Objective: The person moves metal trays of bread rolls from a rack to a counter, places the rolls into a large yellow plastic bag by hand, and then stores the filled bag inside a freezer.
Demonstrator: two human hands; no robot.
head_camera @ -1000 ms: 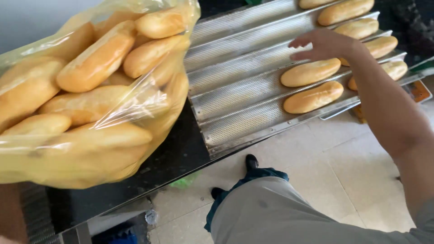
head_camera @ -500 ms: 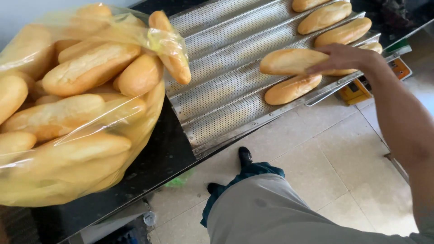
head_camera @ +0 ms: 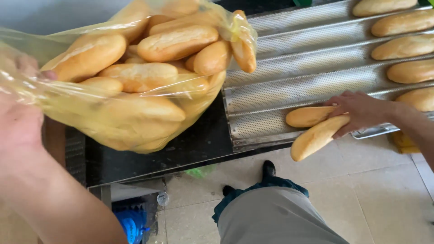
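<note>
Gripping two loaves [head_camera: 316, 131] together, right hand [head_camera: 361, 112] clears the tray [head_camera: 271, 86]; left hand [head_camera: 20, 119], apparently clenched on plastic, holds the bag [head_camera: 135, 81] mouth up.

We see our left hand [head_camera: 18, 117] blurred behind the clear yellow plastic bag [head_camera: 135, 113], the perforated metal baking tray [head_camera: 298, 86] cut off at the right edge

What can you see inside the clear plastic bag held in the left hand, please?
The plastic bag is packed with golden bread rolls, the left hand gripping its edge. Rolls deeper in the pile are covered, so their count cannot be seen.
</note>
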